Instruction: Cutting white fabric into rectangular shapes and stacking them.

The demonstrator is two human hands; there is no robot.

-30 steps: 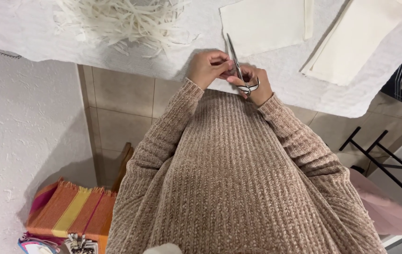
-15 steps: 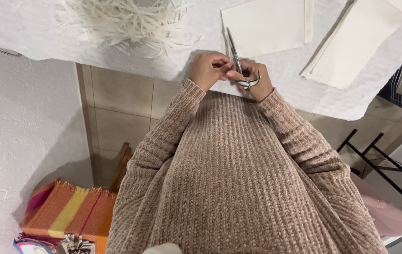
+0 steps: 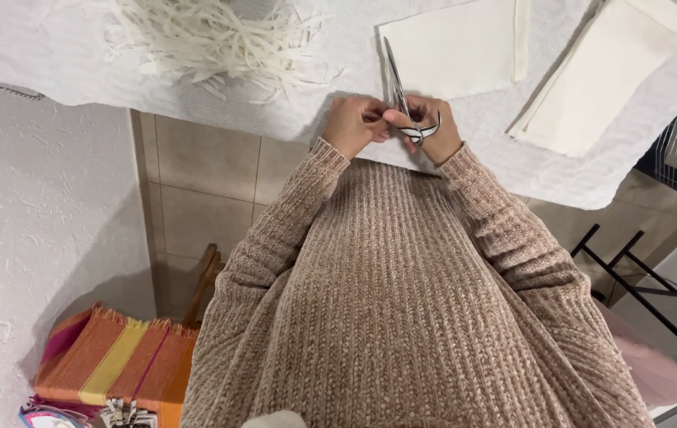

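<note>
Two hands were held close together at the near edge of the table (image 3: 77, 55), which was covered with a white cloth. The scissors (image 3: 402, 95) were grasped by the right hand (image 3: 434, 127), with the fingers put through the black-and-white handles, so the blades could be worked by that hand alone. The blades pointed away from the body, and their tip lay over the near corner of a cream sheet (image 3: 457, 47); whether the blades were parted could not be told. The left hand (image 3: 354, 125) was clenched just beside the scissors, touching the right hand, probably to steady something thin between the fingertips; what was pinched there could not be seen.

A heap of cream strips (image 3: 212, 36) lay on the table to the left of the scissors, well apart from the hands, perhaps kept aside so the cutting place stayed free. A folded cream stack (image 3: 600, 79) lay to the right of the scissors, near the sheet. Below the table edge, a striped orange cloth (image 3: 116, 364) lay far down on the left.
</note>
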